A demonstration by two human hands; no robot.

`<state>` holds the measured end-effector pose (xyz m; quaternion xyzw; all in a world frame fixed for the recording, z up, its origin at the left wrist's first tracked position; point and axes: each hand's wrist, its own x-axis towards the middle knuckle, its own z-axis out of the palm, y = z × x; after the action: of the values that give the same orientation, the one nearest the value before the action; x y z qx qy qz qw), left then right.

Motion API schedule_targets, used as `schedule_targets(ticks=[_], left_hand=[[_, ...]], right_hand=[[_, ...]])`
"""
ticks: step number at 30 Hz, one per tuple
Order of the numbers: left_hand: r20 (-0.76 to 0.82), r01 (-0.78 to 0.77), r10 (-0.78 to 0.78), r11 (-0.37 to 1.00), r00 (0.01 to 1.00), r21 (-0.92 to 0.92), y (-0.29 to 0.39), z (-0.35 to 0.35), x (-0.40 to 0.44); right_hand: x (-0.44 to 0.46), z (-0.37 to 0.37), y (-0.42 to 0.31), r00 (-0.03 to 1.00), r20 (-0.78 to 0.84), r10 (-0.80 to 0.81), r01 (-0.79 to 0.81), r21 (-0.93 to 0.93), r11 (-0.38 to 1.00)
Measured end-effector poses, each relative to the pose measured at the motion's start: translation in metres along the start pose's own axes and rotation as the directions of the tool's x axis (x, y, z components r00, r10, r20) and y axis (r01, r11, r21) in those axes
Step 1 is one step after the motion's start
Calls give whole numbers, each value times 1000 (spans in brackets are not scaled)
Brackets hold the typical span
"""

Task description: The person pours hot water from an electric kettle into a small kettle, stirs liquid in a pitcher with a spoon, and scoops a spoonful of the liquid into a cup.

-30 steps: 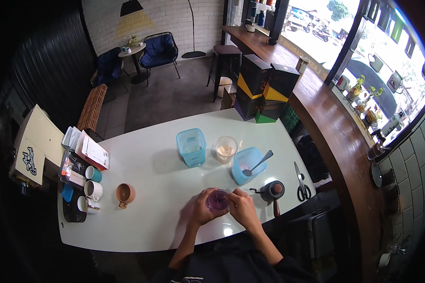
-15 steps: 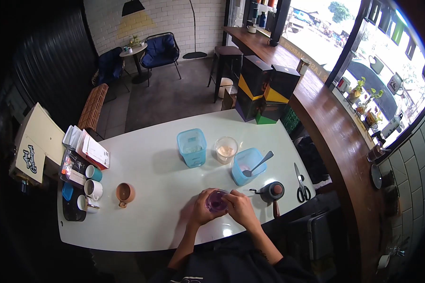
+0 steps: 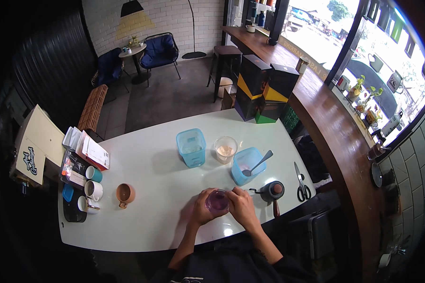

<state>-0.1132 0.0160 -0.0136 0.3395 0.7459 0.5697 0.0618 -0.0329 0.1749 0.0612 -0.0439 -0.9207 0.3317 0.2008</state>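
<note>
From where I stand, the person at the near side wears a black or very dark shirt (image 3: 222,264), plain-looking cloth, with a pale, curving print (image 3: 186,279) low on the front, too cut off to read. The dark sleeves (image 3: 290,270) stop about the elbows, leaving both slender forearms bare down to the left hand (image 3: 203,207) and the right hand (image 3: 242,207), which are bare too. On the right forearm (image 3: 259,236), near the elbow, there's a cluster of small dark marks (image 3: 263,255), perhaps a tattoo, too tiny to make out.
</note>
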Motion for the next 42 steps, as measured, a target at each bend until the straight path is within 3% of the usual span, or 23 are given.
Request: schedule_targets(ticks=[5, 7, 10, 13, 17, 19, 22, 28, 32, 34, 42], left_hand=[[-13, 92, -94, 987, 995, -132, -9, 6, -3], [-20, 97, -102, 976, 995, -197, -12, 8, -3], [5, 90, -91, 976, 996, -198, -10, 4, -2], [-5, 64, -66, 988, 998, -144, -4, 0, -1], [-19, 66, -70, 981, 997, -181, -12, 5, -3], [-27, 48, -52, 990, 998, -133, -11, 4, -3], [-13, -15, 14, 999, 1000, -49, -9, 2, -3], [-23, -19, 18, 999, 1000, -42, -4, 3, -1], [-4, 12, -12, 999, 1000, -52, -11, 4, -3], [-1, -24, 24, 996, 1000, -85, -14, 3, -2], [15, -22, 22, 998, 1000, -54, -6, -1, -1]], right_hand=[[-3, -6, -1, 999, 30, -11, 11, -21, 1000], [-3, -11, -7, 992, 126, -7, 8, -3, 1000], [0, -15, -16, 985, 146, -91, 68, 156, 985], [0, -6, -14, 982, 168, -88, 57, 184, 981], [1, 2, -10, 989, 113, -100, 79, 177, 981], [1, 5, -6, 996, 88, -28, 23, 65, 998], [1, 2, -2, 998, 37, -48, 48, 11, 999], [1, -11, -2, 997, 78, -12, 15, -31, 999], [1, -17, -11, 982, 189, 13, -18, 23, 1000], [2, -13, -15, 988, 127, -82, 49, 240, 969], [3, -6, -12, 987, 152, -49, 21, 181, 983]])
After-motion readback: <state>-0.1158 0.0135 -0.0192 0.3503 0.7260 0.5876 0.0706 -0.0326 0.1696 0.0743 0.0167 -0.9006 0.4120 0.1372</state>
